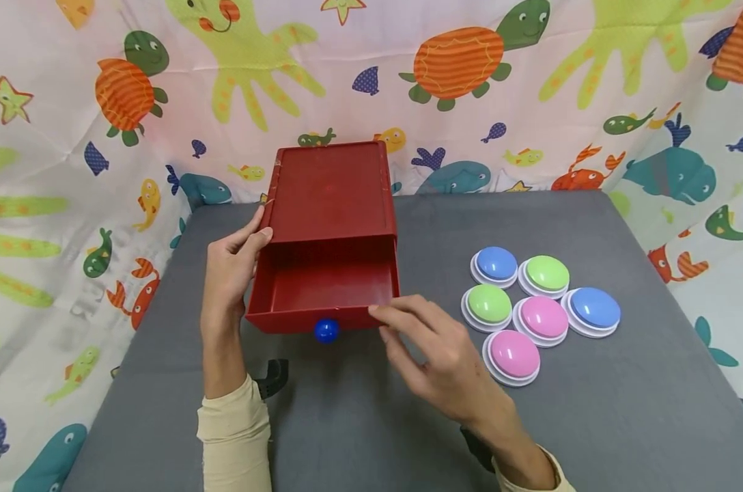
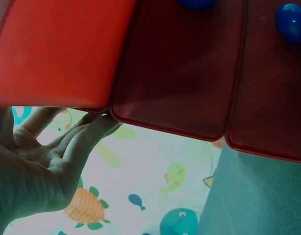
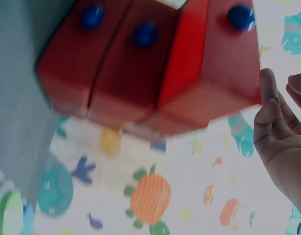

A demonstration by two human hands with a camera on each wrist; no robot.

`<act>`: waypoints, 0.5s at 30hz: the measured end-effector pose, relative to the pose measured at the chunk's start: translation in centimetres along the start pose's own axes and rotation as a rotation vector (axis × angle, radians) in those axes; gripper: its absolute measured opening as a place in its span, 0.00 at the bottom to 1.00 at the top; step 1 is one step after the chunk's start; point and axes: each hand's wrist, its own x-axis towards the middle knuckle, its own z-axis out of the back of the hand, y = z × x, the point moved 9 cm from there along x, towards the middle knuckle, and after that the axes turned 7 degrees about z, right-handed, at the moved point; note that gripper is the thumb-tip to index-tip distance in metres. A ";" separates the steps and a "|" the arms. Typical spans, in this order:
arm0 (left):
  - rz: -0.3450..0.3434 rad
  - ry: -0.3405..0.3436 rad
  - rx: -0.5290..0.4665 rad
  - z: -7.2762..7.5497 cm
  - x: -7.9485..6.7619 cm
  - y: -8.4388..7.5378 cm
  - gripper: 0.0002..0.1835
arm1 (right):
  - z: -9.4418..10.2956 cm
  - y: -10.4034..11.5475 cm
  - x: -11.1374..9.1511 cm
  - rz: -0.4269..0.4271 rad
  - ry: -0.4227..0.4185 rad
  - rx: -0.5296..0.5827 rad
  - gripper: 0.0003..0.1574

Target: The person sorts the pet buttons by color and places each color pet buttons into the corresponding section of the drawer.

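A red drawer unit [image 1: 330, 195] stands on the grey table. Its top drawer [image 1: 285, 321] is pulled out toward me, baring a red inside; a round blue knob [image 1: 326, 331] sits on its front. My left hand [image 1: 231, 273] rests against the unit's left side, its fingers extended along the wall in the left wrist view. At the drawer's front right corner, the fingertips of my right hand [image 1: 439, 362] touch the rim, the other fingers slightly bent. Two lower drawers, a middle one [image 2: 180, 73] and a bottom one [image 2: 268, 98], are closed below.
To the right lies a cluster of several dome-shaped push buttons on white bases, among them a blue one [image 1: 595, 307], a green one [image 1: 490, 303] and a pink one [image 1: 515, 354]. A cloth [image 1: 359, 116] printed with sea animals hangs behind and beside the table [image 1: 359, 437].
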 end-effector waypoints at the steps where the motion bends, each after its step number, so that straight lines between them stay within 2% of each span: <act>1: 0.000 0.001 0.000 0.0 0.0 0.0 0.23 | 0.7 -0.5 -0.1 -0.014 -0.013 -0.006 0.20; 7: -0.007 0.006 0.012 -0.1 0.0 -0.1 0.23 | 3.5 -4.4 -0.9 -0.092 -0.032 -0.061 0.18; 10: -0.018 0.004 0.002 -0.2 0.2 -0.1 0.23 | 4.8 -7.8 -1.2 -0.149 -0.010 -0.126 0.22; 13: -0.024 -0.001 -0.010 -0.2 0.2 -0.1 0.23 | 5.7 -12.8 -1.8 -0.283 0.128 -0.196 0.24; 15: -0.025 -0.007 -0.015 -0.1 0.2 -0.2 0.23 | 5.8 -16.5 -2.6 -0.398 0.299 -0.221 0.26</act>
